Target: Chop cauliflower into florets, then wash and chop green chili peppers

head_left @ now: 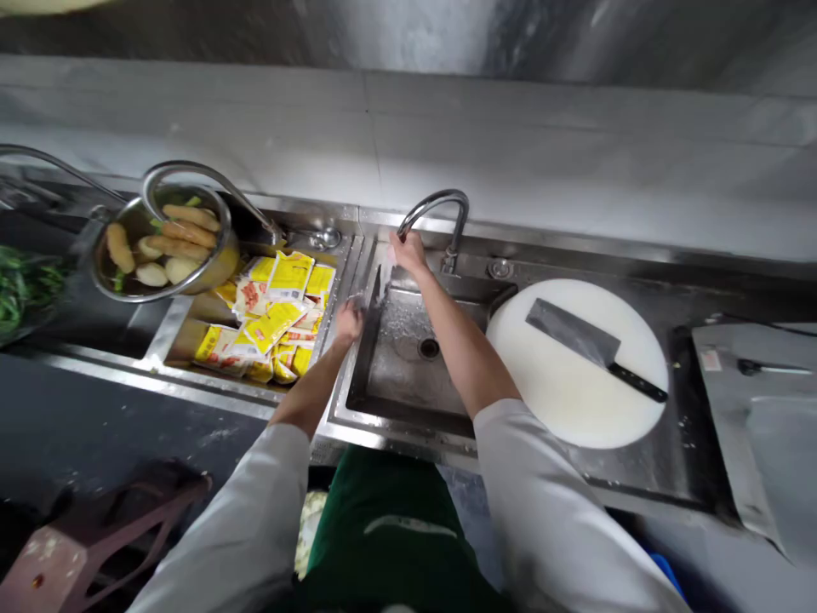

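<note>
My right hand is closed round the outlet end of the curved metal faucet, and water runs down beside it. Below lies the metal sink, wet inside, its round drain showing. My left hand hovers by the sink's left rim, fingers curled in; blur hides what they hold, if anything. Just left of that hand, yellow and white food packets are piled in the neighbouring basin.
On the right, a cleaver rests on a round white cutting board. A metal bowl of carrots and pale vegetables stands left, under a second faucet. Leafy greens lie far left. A pinkish stool is lower left.
</note>
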Motion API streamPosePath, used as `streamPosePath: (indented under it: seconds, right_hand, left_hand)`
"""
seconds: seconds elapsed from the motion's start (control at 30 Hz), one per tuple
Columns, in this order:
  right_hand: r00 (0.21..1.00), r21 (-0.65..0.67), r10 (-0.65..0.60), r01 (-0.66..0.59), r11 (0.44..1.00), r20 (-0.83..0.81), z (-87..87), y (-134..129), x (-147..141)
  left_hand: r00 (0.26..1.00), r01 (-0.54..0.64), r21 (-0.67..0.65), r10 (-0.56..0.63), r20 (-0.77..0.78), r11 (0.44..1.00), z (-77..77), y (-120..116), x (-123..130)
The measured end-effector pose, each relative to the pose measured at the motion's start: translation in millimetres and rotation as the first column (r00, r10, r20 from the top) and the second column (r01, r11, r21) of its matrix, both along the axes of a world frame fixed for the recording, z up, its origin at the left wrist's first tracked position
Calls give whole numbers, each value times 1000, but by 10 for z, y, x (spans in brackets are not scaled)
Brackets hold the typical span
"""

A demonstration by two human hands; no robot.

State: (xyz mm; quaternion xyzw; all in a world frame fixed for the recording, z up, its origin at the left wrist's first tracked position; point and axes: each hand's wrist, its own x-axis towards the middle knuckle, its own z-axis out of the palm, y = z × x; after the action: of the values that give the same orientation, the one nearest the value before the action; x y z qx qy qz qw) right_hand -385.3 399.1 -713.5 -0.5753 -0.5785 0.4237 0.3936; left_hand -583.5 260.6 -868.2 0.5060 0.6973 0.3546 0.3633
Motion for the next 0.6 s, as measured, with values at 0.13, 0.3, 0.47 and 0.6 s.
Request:
streamPosePath:
  seconds: [0.13, 0.3, 0.47, 0.6]
  right_hand:
    - [990, 12, -136, 136, 991, 34, 19, 138, -169]
    - [996, -11, -87, 87, 996, -26, -87, -48, -36]
    - [973, -205, 123, -163, 965, -194, -81, -589, 734]
    - [934, -356, 214, -311, 881, -288, 105, -859, 1601]
  left_hand:
    - [777, 291, -8, -241, -581, 957, -483, -569, -374]
    - [694, 399, 15, -291, -659, 917, -742, -947, -202]
    - [448, 790, -130, -710, -544, 599, -772, -1814, -364]
    - [265, 855, -305, -859, -439, 419, -769, -2512, -290]
